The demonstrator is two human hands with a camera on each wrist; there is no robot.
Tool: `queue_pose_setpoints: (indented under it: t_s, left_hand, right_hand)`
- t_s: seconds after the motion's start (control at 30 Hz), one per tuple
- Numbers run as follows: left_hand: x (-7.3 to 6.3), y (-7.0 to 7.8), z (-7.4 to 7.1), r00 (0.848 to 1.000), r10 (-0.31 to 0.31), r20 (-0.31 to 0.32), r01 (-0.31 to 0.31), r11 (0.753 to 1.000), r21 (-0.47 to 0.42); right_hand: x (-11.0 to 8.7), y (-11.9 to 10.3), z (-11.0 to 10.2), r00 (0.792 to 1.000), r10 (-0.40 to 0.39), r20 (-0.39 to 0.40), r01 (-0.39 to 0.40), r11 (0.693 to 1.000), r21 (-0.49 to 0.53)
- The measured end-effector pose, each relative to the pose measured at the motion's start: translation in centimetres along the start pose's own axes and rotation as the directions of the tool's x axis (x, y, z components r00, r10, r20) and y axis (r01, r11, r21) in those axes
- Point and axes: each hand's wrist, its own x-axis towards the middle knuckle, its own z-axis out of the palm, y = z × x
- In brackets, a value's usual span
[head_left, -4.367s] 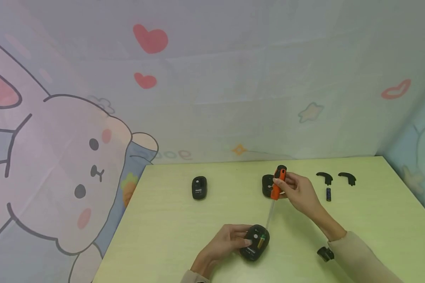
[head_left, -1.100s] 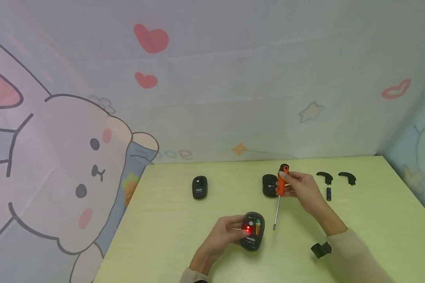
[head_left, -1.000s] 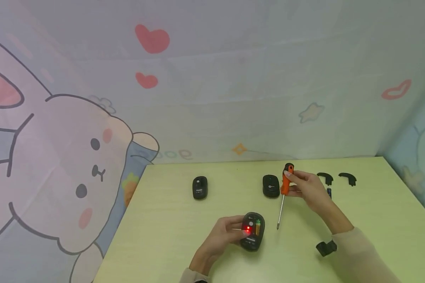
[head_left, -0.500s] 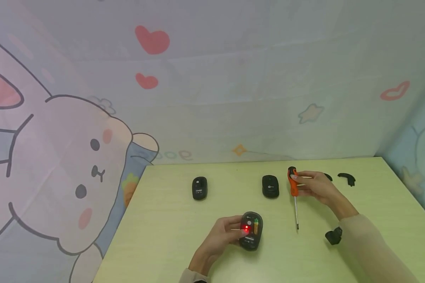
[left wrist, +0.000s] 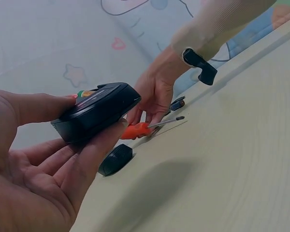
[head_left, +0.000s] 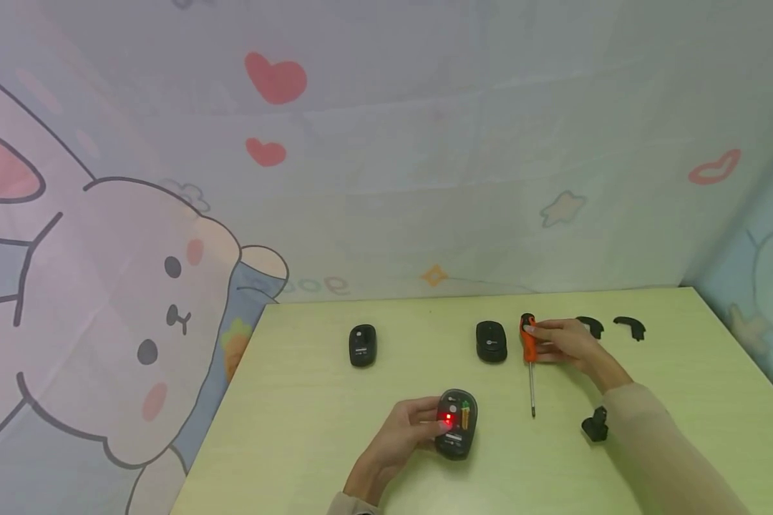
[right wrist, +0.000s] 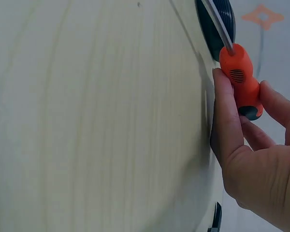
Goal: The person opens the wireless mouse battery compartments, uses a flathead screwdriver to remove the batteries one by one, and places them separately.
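Observation:
My left hand (head_left: pixel 402 436) grips a black computer mouse (head_left: pixel 457 443), underside up, with the thumb on top and the fingers beneath. In its open battery slot lies a battery (head_left: pixel 465 416), and a red light glows beside the thumb. The left wrist view has this mouse raised above the table. My right hand (head_left: pixel 570 343) pinches the orange and black handle of a screwdriver (head_left: pixel 529 340), its metal shaft pointing toward the near side of the table. In the right wrist view the screwdriver (right wrist: pixel 239 77) sits between thumb and fingers, close over the tabletop.
A second mouse (head_left: pixel 492 342) lies just left of the screwdriver, and a third mouse (head_left: pixel 363 346) is underside up farther left. Two curved black covers (head_left: pixel 630 327) (head_left: pixel 590 327) lie at the back right, one partly behind my right hand. A printed curtain (head_left: pixel 386 179) hangs behind the table.
The screwdriver tip has left the battery slot, and my right hand has carried it right, beyond the second mouse, then lower. The held mouse has come up slightly; its red light is now lit.

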Motion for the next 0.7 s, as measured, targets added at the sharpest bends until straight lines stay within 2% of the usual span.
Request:
queue_pose_setpoints:
  t_s: [0.37, 0.7]
  left_hand:
    - [0.0, -0.1, -0.1, 1.000, -0.011, -0.006, 0.011, 1.000, -0.007]
    - [-0.1, -0.1, -0.3, 1.000, -0.014, -0.013, 0.014, 1.000, -0.015]
  right_hand:
    - [0.9, -0.4, 0.5, 1.000, 0.018, -0.024, -0.018, 0.999, -0.035]
    - [0.1, -1.5, 0.7, 0.995, 0.042, -0.085, -0.054, 0.989, -0.137]
